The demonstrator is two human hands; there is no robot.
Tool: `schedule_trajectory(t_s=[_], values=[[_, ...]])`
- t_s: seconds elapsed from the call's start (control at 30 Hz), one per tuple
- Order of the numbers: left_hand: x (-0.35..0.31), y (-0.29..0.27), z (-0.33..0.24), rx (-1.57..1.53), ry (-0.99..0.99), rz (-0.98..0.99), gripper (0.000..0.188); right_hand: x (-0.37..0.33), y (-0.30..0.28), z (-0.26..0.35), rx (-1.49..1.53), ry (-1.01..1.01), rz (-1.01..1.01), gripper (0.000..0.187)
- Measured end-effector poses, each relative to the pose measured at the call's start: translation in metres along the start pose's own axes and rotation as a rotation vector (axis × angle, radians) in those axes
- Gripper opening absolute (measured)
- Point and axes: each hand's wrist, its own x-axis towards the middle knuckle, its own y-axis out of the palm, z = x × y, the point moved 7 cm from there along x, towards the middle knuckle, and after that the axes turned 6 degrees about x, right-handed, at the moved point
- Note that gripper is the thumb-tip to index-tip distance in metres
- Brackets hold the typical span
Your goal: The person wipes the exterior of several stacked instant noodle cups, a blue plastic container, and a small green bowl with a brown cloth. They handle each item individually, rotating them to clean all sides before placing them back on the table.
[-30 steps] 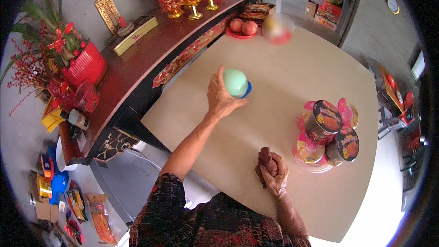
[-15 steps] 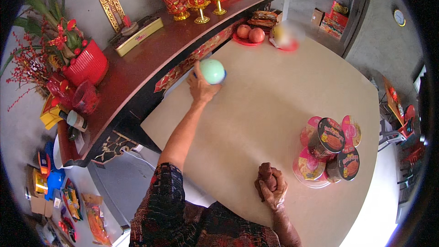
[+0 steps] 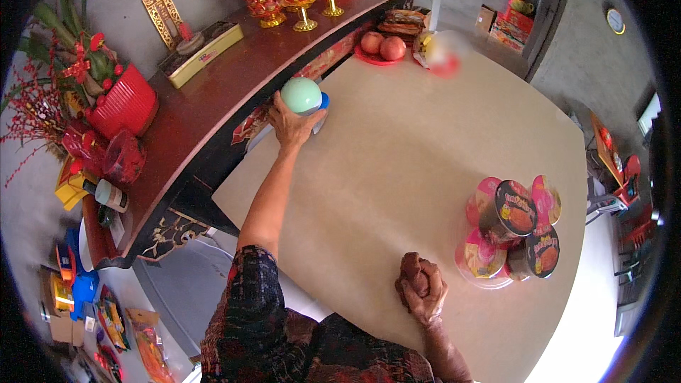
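At the far left edge of the table, my left hand is wrapped round the side of a container with a round pale green lid. A blue part shows below the lid on its right, and the rest of its body is mostly hidden. My right hand rests on the near part of the table, closed round a dark brown lumpy object. Its kind cannot be made out. To its right, a cluster of instant noodle cups with black and pink lids stands on a clear plastic base.
A dark red wooden altar shelf curves along the left, bearing a red planter, gold goblet-shaped stands and a long yellow box. Beyond my left hand, a red plate holds round fruit. Packets lie behind it.
My left hand has moved left with the green-lidded container, to beside the altar shelf's edge. The right hand stays in place, its fingers still round the brown object.
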Motion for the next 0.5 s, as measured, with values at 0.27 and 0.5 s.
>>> schedule_trajectory(t_s=[0.27, 0.5], values=[[-0.069, -0.016, -0.036, -0.152, 0.248, -0.240, 0.089, 0.000, -0.002, -0.007, 0.075, 0.022, 0.013, 0.042], [-0.243, 0.048, -0.145, -0.511, 0.161, 1.251, 0.035, -0.016, 0.015, 0.022, -0.068, -0.363, 0.224, 0.033]])
